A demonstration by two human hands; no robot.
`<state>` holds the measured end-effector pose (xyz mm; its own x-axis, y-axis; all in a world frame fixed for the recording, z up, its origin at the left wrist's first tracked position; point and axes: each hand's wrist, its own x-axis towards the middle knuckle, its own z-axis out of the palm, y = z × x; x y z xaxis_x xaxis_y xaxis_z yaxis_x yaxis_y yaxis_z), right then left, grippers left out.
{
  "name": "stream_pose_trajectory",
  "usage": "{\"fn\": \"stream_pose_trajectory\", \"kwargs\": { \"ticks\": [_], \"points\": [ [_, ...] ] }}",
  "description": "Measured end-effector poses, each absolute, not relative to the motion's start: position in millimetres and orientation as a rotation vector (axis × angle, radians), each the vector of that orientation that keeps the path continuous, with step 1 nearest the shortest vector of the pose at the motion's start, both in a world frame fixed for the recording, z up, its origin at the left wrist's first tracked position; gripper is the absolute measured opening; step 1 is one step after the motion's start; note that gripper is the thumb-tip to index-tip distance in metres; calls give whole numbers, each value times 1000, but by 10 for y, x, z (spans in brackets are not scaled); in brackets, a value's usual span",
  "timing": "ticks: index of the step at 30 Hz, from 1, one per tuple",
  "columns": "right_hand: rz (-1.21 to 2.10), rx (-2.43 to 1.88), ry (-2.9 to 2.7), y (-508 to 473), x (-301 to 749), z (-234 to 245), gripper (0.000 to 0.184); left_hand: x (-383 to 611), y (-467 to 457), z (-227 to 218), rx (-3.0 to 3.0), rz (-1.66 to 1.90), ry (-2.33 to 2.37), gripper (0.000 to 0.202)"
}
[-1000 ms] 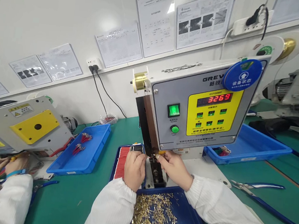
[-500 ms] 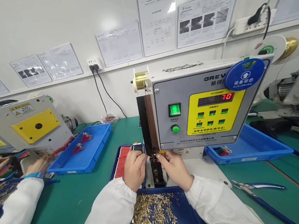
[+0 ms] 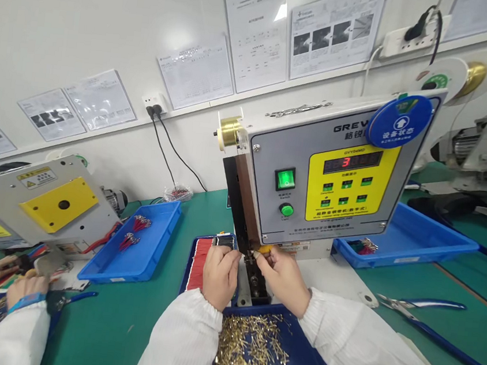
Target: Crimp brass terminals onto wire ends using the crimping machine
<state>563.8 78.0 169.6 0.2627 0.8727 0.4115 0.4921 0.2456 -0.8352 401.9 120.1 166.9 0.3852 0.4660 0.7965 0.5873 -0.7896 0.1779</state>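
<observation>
The left hand [image 3: 219, 279] curls shut on something hidden; the right hand [image 3: 283, 279] pinches a small yellow piece [image 3: 265, 249] at the terminal crimping machine [image 3: 321, 185], lower centre.

A wire-terminal production floor: a benchtop terminal crimping machine [image 3: 327, 174] with a digital counter stands on a green-topped workbench [image 3: 97, 330], among blue plastic trays [image 3: 142, 262] and a heap of loose brass terminals [image 3: 249, 351] (a second machine [image 3: 58, 204] sits farther along the bench). Printed work instructions [image 3: 254, 32] line the wall, and a co-worker's white sleeve [image 3: 18, 336] shows at the next station.
</observation>
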Motion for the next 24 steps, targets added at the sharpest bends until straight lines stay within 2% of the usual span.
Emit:
{"fn": "stream_pose_trajectory", "kwargs": {
  "ticks": [24],
  "points": [
    [413,-1376,-1354,764,5598,1678,21,4020,1204,1676,-2514,-1337,-941,14]
  ]
}}
